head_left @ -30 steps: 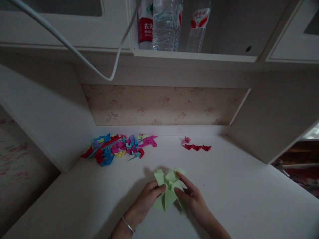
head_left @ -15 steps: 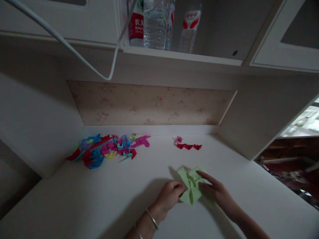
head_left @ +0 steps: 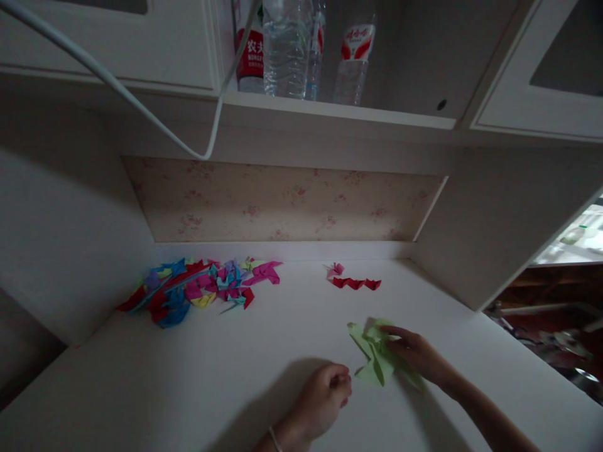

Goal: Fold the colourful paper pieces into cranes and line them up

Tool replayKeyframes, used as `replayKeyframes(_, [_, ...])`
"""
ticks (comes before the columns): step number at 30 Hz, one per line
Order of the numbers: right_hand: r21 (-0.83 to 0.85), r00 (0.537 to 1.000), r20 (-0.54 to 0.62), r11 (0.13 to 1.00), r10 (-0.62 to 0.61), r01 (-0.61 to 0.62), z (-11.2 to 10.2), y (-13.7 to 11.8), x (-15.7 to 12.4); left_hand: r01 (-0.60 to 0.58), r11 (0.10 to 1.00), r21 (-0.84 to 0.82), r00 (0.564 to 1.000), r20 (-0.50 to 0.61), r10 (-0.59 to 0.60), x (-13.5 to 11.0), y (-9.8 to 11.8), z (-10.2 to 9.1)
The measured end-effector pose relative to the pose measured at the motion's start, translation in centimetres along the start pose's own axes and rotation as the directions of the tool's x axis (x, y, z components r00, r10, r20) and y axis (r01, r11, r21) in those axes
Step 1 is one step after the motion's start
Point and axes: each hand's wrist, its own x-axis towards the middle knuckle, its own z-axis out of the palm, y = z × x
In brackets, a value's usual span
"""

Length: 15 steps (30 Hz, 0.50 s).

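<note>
Though partly hidden by fingers, a pale-green folded paper shows creased, uneven flaps splaying out, w/ a narrow one up-left & a pointed one at btm. It's right of ctr, on or just over a white desk; can't tell which. R hand grips its right side; L hand, fingers curled in, is near but apart. Behind: red zigzag paper, small pink paper. Far L: multicolored paper pile. Above: shelf w/ bottles.
</note>
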Motion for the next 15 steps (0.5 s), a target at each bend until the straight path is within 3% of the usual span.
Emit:
replayKeyframes(5, [-0.245, 0.995, -0.052, 0.967, -0.081, 0.066, -1.4, -0.2, -0.4, 0.023, 0.991, 0.129, 0.998, -0.055, -0.016, -3.5, 1.9, -2.5])
replayKeyframes(9, [-0.496, 0.988, -0.038, 0.861, -0.150, 0.112, -2.1, -2.2, -1.5, 0.001, 0.981, 0.194, 0.997, -0.081, 0.016, -5.9, 4.1, -5.2])
replayKeyframes(12, [-0.565, 0.974, -0.051, 0.810, -0.222, 0.155, -1.4, -4.5, -2.2, -0.022, 0.982, 0.187, 0.989, -0.139, 0.049, -6.7, 5.3, -7.2])
replayKeyframes(15, [-0.540, 0.974, -0.052, 0.827, -0.220, 0.158, 0.6, -7.5, -3.1, -0.045, 0.989, 0.141, 0.969, -0.234, 0.077, -6.9, 6.2, -8.6])
